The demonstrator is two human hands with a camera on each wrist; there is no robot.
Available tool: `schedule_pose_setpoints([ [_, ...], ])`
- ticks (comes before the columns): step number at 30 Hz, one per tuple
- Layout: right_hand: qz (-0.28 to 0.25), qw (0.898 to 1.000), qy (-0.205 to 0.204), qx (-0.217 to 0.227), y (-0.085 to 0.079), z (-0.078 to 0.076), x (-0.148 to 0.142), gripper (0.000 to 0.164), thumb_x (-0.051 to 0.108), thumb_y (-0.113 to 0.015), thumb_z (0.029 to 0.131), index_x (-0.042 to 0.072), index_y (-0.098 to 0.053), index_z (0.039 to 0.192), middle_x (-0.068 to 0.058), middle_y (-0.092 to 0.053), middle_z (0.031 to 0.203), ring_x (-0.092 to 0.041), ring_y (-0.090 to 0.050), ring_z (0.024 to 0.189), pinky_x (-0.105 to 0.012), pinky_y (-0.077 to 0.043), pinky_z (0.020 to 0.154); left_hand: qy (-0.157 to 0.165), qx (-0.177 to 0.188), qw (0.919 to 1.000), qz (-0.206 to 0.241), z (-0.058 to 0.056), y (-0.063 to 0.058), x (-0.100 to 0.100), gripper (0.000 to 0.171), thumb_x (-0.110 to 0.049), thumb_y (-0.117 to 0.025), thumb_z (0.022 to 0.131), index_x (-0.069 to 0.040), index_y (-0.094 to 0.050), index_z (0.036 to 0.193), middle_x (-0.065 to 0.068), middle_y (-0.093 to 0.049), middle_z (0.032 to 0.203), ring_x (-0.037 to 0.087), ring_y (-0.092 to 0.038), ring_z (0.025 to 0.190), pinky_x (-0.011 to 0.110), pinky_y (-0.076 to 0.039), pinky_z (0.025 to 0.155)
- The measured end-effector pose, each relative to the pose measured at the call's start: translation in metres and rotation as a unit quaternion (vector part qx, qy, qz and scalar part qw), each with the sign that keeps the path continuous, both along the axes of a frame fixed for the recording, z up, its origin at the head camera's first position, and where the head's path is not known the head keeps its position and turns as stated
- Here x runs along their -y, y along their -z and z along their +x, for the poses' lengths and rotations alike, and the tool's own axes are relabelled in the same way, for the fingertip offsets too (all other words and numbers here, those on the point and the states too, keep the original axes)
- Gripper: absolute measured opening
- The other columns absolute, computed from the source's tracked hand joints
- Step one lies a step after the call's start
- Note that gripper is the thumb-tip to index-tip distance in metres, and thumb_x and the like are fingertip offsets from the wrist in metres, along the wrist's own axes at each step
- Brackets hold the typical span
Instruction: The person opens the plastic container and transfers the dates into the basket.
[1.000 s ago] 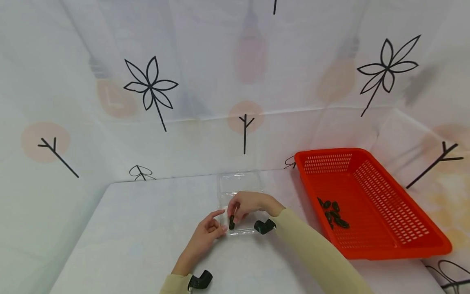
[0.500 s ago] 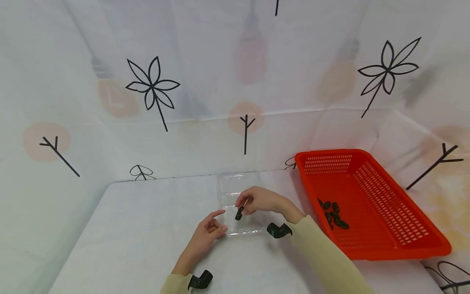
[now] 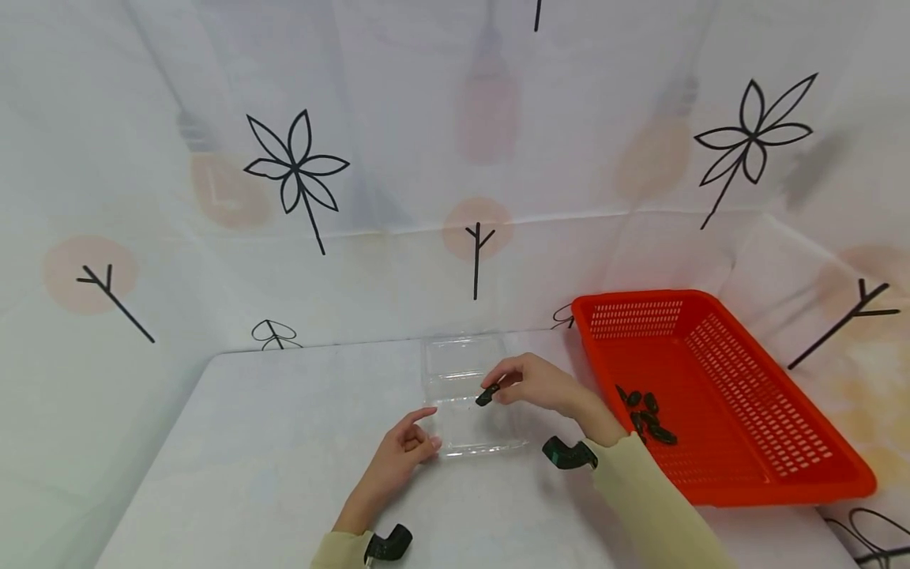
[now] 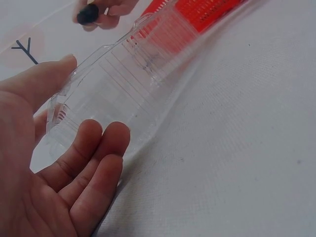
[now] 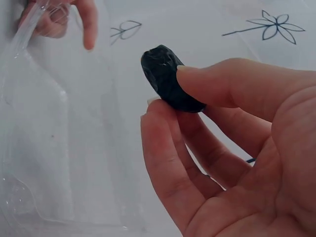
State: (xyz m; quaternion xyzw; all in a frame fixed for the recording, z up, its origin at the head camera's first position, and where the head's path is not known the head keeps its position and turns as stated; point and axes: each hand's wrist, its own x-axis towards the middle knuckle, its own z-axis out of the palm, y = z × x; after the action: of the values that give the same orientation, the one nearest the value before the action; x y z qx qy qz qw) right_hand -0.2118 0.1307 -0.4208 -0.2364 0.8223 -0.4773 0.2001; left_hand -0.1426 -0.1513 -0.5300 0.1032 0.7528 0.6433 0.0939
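Observation:
A clear plastic clamshell box (image 3: 483,450) lies unfolded on the white table, its lid half toward the back. My left hand (image 3: 400,458) rests at the box's left side, fingers loosely bent and touching its edge; in the left wrist view fingers lie against the clear wall (image 4: 133,84). Above the right part of the box, my right hand (image 3: 543,385) pinches a small dark oval piece like a dried date (image 3: 486,395) between thumb and fingertips. The right wrist view shows this date-like piece (image 5: 170,81) with a glossy, wrinkled surface.
A red perforated plastic basket (image 3: 725,379) stands on the right, with several dark oval pieces (image 3: 648,415) at its left side. White printed cloth (image 3: 384,284) hangs behind the table. Black curved mounts (image 3: 389,544) sit on both wrists.
My right hand has lifted the dark oval piece from the box's front left part and carried it up and to the right. My left hand has stayed in place.

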Motion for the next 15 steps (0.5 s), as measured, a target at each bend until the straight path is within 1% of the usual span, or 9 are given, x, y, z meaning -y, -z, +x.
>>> schedule_pose_setpoints([
  [5, -0.014, 1.000, 0.025, -0.012, -0.013, 0.008, -0.010, 0.022, 0.009, -0.068, 0.092, 0.006, -0.072, 0.113, -0.007, -0.070, 0.102, -0.025, -0.062, 0.094, -0.046, -0.050, 0.086, -0.003, -0.003, 1.0000, 0.006, 0.002, 0.001, 0.001, 0.056, -0.007, -0.070, 0.094, -0.004, -0.047, 0.145, 0.005, -0.058, 0.086, 0.021, -0.066, 0.080, 0.026, -0.051, 0.071],
  [9, -0.019, 0.998, 0.054, -0.021, -0.020, 0.010, -0.021, 0.023, 0.010, -0.068, 0.093, 0.004, -0.070, 0.115, -0.008, -0.071, 0.105, -0.024, -0.064, 0.095, -0.043, -0.051, 0.086, -0.001, -0.010, 0.9999, 0.013, 0.002, 0.002, 0.002, 0.057, -0.008, -0.070, 0.093, -0.004, -0.047, 0.145, 0.004, -0.059, 0.086, 0.021, -0.066, 0.079, 0.026, -0.052, 0.071],
  [12, -0.007, 0.996, 0.084, -0.042, -0.025, 0.011, -0.033, 0.023, 0.011, -0.068, 0.094, 0.004, -0.070, 0.115, -0.009, -0.071, 0.106, -0.024, -0.065, 0.094, -0.042, -0.051, 0.086, 0.002, -0.015, 0.9998, 0.012, 0.002, 0.002, 0.002, 0.056, -0.009, -0.070, 0.093, -0.004, -0.048, 0.144, 0.004, -0.059, 0.086, 0.019, -0.066, 0.079, 0.026, -0.052, 0.071],
  [15, 0.012, 0.991, 0.122, -0.051, -0.030, 0.013, -0.048, 0.022, 0.013, -0.070, 0.093, 0.007, -0.071, 0.114, -0.008, -0.070, 0.107, -0.024, -0.066, 0.095, -0.042, -0.051, 0.086, 0.004, -0.015, 0.9998, 0.009, 0.002, 0.003, 0.003, 0.055, -0.011, -0.071, 0.093, -0.006, -0.049, 0.144, 0.004, -0.059, 0.085, 0.016, -0.066, 0.079, 0.026, -0.052, 0.072],
])
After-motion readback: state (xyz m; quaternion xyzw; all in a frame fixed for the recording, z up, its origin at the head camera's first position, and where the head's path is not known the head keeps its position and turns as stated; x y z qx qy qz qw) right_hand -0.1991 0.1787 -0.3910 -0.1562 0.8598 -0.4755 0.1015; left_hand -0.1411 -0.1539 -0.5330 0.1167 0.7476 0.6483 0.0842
